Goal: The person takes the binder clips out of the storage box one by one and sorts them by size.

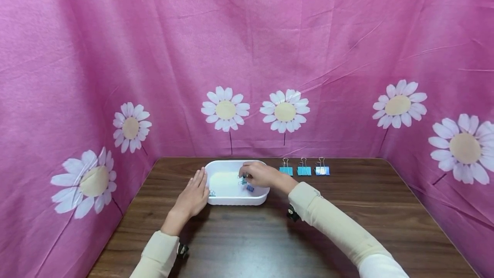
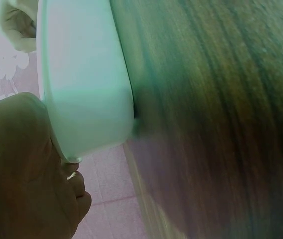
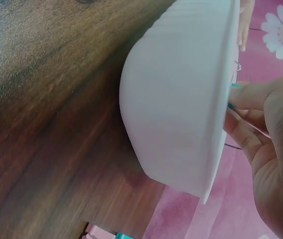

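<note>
A white oval tray point(image 1: 237, 201) stands near the table's far edge. My left hand point(image 1: 194, 194) rests against its left end, fingers straight along the rim. Over the right part of the tray, my right hand point(image 1: 263, 176) pinches a teal binder clip point(image 3: 235, 85) between thumb and fingers; its wire handle shows above the rim in the right wrist view. Below those fingers a dark blue binder clip point(image 1: 250, 188) lies on the tray floor. Another small clip point(image 1: 212, 193) sits in the left front corner, partly hidden by the tray wall.
Right of the tray, three binder clips stand in a row with handles up: a teal one point(image 1: 286, 171), a second teal one point(image 1: 304, 171) and a shiny blue one point(image 1: 322, 170). A pink flowered curtain point(image 1: 247, 55) hangs behind the brown wooden table point(image 1: 239, 239).
</note>
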### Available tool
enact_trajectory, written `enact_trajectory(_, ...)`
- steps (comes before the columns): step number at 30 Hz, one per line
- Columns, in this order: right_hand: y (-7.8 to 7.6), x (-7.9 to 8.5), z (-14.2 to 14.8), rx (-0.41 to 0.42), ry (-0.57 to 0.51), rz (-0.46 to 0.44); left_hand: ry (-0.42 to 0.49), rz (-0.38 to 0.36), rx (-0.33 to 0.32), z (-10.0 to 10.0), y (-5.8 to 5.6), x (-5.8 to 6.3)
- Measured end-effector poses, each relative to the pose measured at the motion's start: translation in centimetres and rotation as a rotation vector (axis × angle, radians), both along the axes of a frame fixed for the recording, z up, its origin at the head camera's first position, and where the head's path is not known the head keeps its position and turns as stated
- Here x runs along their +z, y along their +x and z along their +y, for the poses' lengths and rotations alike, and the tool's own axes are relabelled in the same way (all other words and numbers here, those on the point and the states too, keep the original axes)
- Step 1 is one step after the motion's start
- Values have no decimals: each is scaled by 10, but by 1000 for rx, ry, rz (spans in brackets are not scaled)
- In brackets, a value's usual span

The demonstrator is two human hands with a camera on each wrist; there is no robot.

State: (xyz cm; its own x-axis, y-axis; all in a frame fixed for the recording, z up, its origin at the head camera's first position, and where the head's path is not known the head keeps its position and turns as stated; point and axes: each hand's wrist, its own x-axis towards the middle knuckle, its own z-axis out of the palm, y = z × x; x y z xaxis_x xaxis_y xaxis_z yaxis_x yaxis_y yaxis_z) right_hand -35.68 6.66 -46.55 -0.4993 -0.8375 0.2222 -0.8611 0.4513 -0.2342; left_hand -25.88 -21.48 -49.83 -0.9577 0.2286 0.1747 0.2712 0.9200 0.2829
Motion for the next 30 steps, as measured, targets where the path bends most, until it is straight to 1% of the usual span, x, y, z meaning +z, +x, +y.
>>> enact_trajectory(6, 1, 5, 9, -39, -25, -55, 0, 1, 3, 0, 1, 0)
enact_trajectory(11, 3, 13, 17, -60, -49, -89, 1, 5, 2, 1, 1, 1)
enact_trajectory(16, 3, 19, 26, -77, -85, -73, 2, 10, 2, 0, 0, 1)
enact_trajectory(22, 2, 23, 38, -80, -122, -16, 4, 14, 1, 0, 0, 0)
enact_trajectory(30, 5, 24, 54, -102, -168, -4, 1, 16, 1, 0, -1, 1)
